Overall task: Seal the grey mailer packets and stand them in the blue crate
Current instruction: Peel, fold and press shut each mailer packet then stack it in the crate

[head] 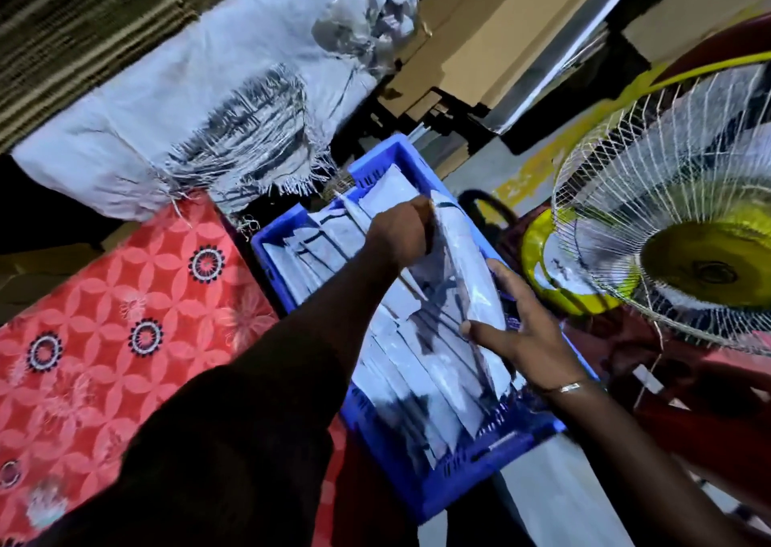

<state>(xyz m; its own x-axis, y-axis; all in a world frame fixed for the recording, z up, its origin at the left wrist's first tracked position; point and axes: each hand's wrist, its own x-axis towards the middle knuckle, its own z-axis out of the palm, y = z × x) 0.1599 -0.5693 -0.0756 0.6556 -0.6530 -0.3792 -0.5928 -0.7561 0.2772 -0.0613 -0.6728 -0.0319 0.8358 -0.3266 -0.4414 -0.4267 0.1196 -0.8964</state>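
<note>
The floor of a dim storeroom is crowded with flattened cardboard (471, 41), a frayed white woven sack (200, 100) and a red patterned cloth (104, 317). The left hand (402, 229) curls its fingers and pinches the far end of a grey mailer packet (463, 262); the right hand (517, 329), fingers spread and fairly straight, supports the packet's near right edge. The packet's long axis runs from the near right up toward the far end of the blue crate (459, 492), lying along the crate's right wall. It looks pale, glossy and slightly bulged. More grey packets (392, 363) stand on edge, filling the crate in close rows. A yellow pedestal fan (688, 229) sits just beside the crate's right side, leaving little room there.
</note>
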